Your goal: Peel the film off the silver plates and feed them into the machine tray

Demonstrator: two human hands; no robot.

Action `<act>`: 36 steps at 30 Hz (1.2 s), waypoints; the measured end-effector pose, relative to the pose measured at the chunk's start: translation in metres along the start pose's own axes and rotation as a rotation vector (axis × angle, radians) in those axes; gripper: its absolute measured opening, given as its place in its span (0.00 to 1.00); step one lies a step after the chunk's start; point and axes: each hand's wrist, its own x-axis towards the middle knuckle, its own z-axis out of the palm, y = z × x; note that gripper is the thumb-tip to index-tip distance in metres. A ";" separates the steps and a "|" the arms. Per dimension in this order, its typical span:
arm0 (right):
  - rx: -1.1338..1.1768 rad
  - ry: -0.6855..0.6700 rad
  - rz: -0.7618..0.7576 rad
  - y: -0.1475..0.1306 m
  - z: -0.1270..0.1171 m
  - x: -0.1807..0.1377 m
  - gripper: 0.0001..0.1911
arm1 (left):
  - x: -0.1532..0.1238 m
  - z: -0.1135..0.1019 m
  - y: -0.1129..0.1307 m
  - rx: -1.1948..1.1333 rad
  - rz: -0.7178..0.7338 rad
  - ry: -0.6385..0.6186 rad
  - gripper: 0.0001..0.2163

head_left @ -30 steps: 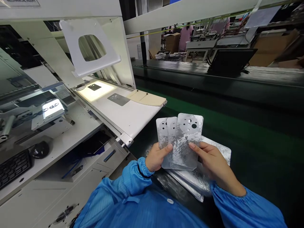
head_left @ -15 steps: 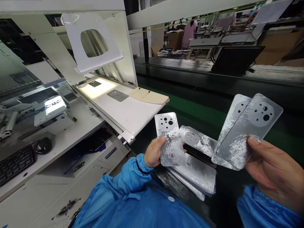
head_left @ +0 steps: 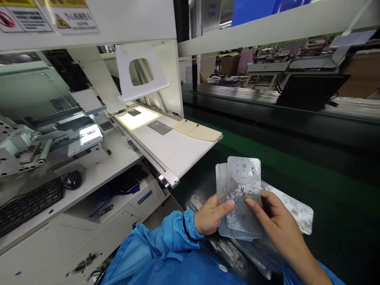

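Plates (head_left: 243,194) held upright in a small fan between both hands, just above a pile (head_left: 293,211) of the same.
Left hand (head_left: 212,217) grips the fan from below with its thumb on the face, and right hand (head_left: 279,227) pinches the front sheet's edge. A single plate (head_left: 160,127) already lies on the white belt (head_left: 178,148), well apart from the hands. A keyboard (head_left: 28,206) sits far left.

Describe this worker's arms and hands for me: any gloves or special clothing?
No gloves: the left hand and right hand are bare. The left sleeve is bright blue, thin, wrinkled fabric ending in a gathered elastic cuff at the wrist. The right sleeve, same blue, barely shows at the bottom edge.
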 end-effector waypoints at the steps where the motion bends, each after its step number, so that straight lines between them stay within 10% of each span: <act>1: -0.035 0.022 -0.005 0.001 0.000 0.000 0.21 | -0.001 -0.001 -0.001 0.003 0.010 -0.001 0.25; 8: -0.047 0.044 0.020 0.011 -0.003 0.009 0.26 | -0.008 -0.017 -0.001 -0.023 0.026 0.039 0.26; 18: -0.697 -0.044 -0.592 0.006 0.035 -0.014 0.41 | -0.013 -0.034 0.000 -0.016 0.141 0.076 0.25; 28: -0.502 -0.102 -0.620 -0.031 0.015 0.024 0.22 | -0.010 -0.090 0.000 -0.076 -0.042 0.218 0.26; 36: -0.604 -0.208 -0.774 -0.084 0.106 0.124 0.21 | 0.006 -0.138 -0.011 -0.054 -0.093 0.120 0.24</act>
